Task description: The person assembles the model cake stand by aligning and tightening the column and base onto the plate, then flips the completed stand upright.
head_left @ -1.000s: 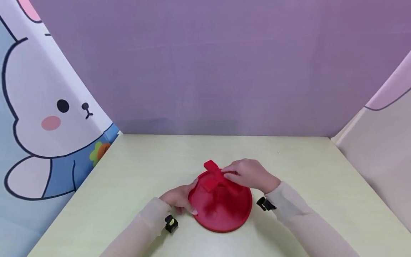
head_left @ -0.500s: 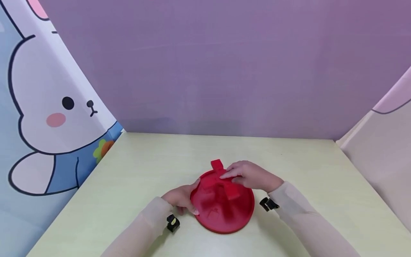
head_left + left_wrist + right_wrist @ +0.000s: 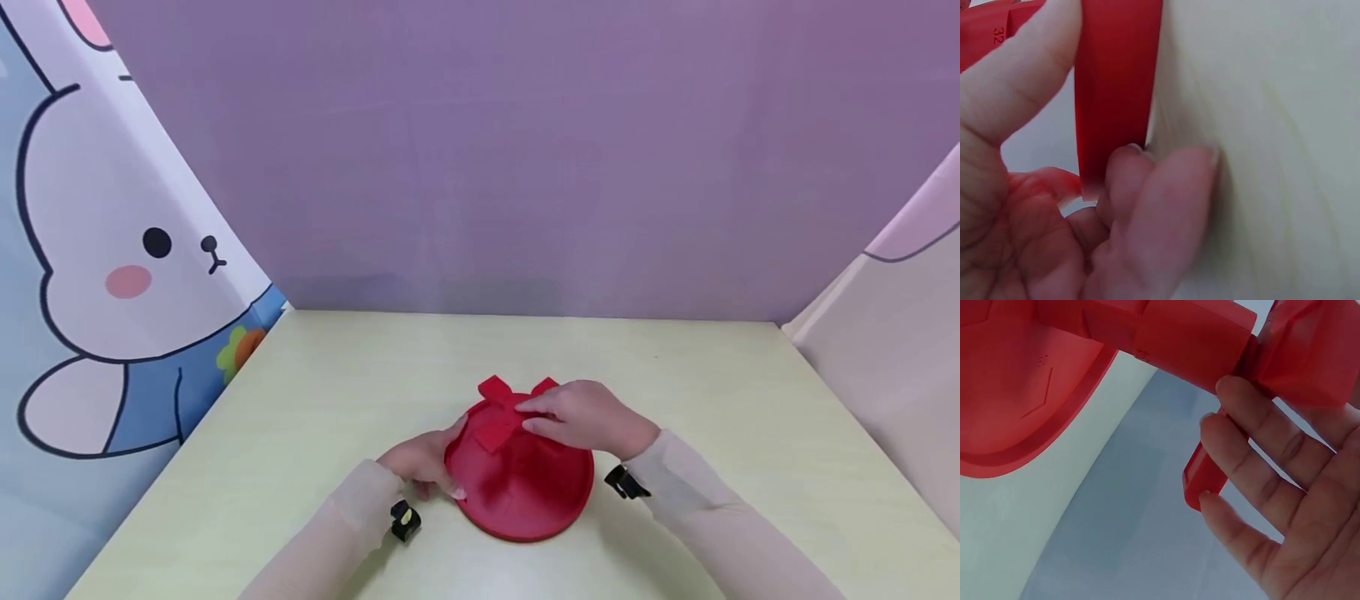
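Note:
A red round dish-like base [image 3: 528, 508] with a raised rim lies on the table in the head view. Above it sits a red cross-shaped top piece [image 3: 495, 429] with several blocky arms. My left hand [image 3: 420, 461] grips the base's left edge; in the left wrist view the thumb lies over the rim [image 3: 1116, 75] and the fingers bend beneath it. My right hand [image 3: 588, 414] holds the top piece by its right side. Close up in the right wrist view, the fingers [image 3: 1250, 456] curl against one red arm [image 3: 1207, 475]; the hand covers part of the cross in the head view.
The pale wooden table [image 3: 360, 358] spreads around the base. Behind it rises a purple backdrop [image 3: 525, 167], with a rabbit-print cloth [image 3: 97, 200] on the left and a light cloth [image 3: 892, 358] on the right. Black wrist cameras [image 3: 405, 521] hang below both sleeves.
Under my right hand the cross-shaped piece has turned, its arms now pointing differently. The right hand has shifted slightly; the left hand keeps its hold on the base.

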{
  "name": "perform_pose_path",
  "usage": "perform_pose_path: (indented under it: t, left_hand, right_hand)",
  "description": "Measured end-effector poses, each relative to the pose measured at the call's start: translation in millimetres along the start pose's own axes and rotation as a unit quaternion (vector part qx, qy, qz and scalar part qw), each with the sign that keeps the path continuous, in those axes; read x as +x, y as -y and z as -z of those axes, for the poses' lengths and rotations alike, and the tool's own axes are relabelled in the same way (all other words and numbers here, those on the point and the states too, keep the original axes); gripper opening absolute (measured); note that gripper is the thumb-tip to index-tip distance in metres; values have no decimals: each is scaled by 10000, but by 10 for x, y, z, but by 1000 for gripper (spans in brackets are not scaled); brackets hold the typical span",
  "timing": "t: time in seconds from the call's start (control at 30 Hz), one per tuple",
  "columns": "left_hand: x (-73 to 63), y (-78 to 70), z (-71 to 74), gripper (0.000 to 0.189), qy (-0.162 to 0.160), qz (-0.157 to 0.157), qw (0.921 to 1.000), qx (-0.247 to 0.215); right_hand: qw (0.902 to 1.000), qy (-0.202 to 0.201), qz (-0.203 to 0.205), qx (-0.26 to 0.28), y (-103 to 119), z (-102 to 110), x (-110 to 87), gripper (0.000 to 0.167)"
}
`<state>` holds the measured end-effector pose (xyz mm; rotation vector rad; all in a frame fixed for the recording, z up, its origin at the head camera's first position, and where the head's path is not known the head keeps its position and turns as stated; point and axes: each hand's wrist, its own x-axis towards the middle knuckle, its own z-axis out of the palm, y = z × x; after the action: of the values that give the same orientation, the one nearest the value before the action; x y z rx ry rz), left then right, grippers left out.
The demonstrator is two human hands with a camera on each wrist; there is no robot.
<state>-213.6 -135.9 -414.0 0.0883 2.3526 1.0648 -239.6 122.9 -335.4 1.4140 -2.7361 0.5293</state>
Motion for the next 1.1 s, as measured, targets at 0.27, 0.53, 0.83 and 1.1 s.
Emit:
perform_pose_path:
  t: [0.27, 0.53, 0.83, 1.1]
  left_hand:
    - [-4, -17, 12, 112, -9, -114, 9999, 61]
    - [-10, -22, -14, 112, -9, -64, 10000, 39]
    - [8, -74, 32, 113, -63, -84, 9999, 57]
    - [1, -30, -42, 110, -17, -87, 9998, 150]
  right_hand:
    - [9935, -862, 734, -72, -123, 26, -16, 33]
    - [9923, -407, 1167, -96, -206, -46, -6, 33]
    - [9943, -376, 907, -411, -175, 29, -10, 33]
    - [9975, 34, 627, 333, -133, 27, -146, 28]
